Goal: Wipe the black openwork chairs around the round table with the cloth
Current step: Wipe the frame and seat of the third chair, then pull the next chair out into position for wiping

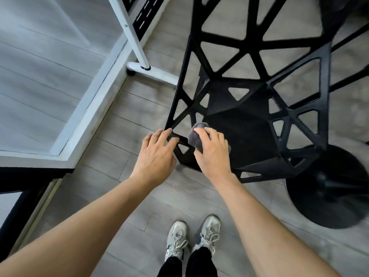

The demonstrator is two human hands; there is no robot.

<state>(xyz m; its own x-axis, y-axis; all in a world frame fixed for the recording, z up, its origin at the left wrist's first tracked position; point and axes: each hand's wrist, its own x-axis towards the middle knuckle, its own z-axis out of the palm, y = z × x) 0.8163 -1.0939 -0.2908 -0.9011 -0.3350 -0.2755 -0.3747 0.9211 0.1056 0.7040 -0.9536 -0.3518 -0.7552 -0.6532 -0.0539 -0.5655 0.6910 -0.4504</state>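
A black openwork chair [259, 80] with triangular cut-outs fills the upper right of the head view. My right hand [214, 154] presses a small bunched grey cloth [194, 136] onto the near left part of the seat, its fingers curled over the cloth. My left hand [157, 154] rests on the chair's near left corner, fingers laid over the rim bar. Most of the cloth is hidden under my right hand.
A round black pedestal base [329, 188] stands on the grey plank floor at the right. A white frame leg with a foot and castor [143, 68] stands left of the chair. A white-edged panel [50, 76] lies at the left. My shoes [191, 236] are below.
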